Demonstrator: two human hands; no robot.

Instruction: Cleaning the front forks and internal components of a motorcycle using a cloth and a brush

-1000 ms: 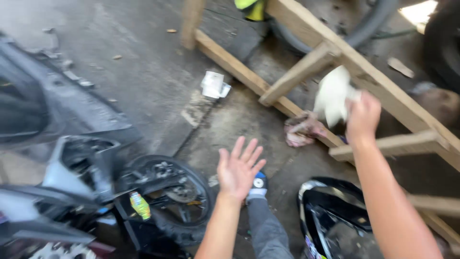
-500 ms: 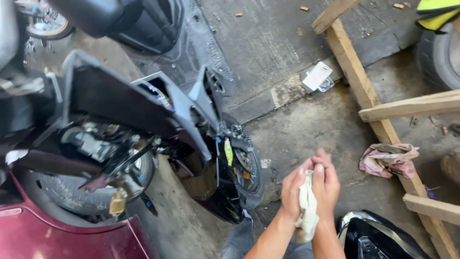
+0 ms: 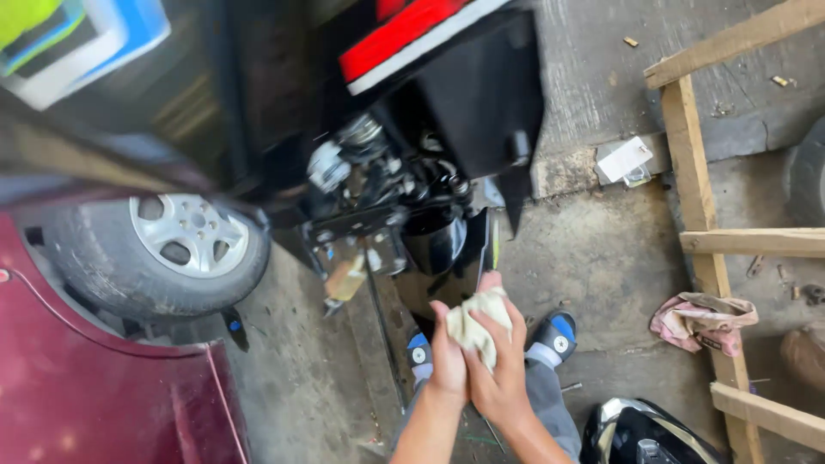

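Note:
Both of my hands are pressed together around a crumpled off-white rag (image 3: 475, 324) low in the middle of the view. My left hand (image 3: 448, 357) cups it from the left and my right hand (image 3: 503, 369) wraps it from the right. Directly beyond the hands stands a stripped motorbike (image 3: 412, 180) with black panels, a red stripe and exposed engine parts. My feet in blue and black sandals (image 3: 552, 333) rest on the concrete below.
A dark red car body (image 3: 103, 395) and its wheel (image 3: 159, 249) fill the left. A wooden frame (image 3: 705, 232) runs down the right, with a pink rag (image 3: 700, 320) beside it, a black helmet-like shell (image 3: 644, 430) at the bottom and a white card (image 3: 625, 159) on the floor.
My right hand took the rag from the wooden frame and brought it to my left hand. Both hands now clasp it, and my view has swung left toward the bike and car.

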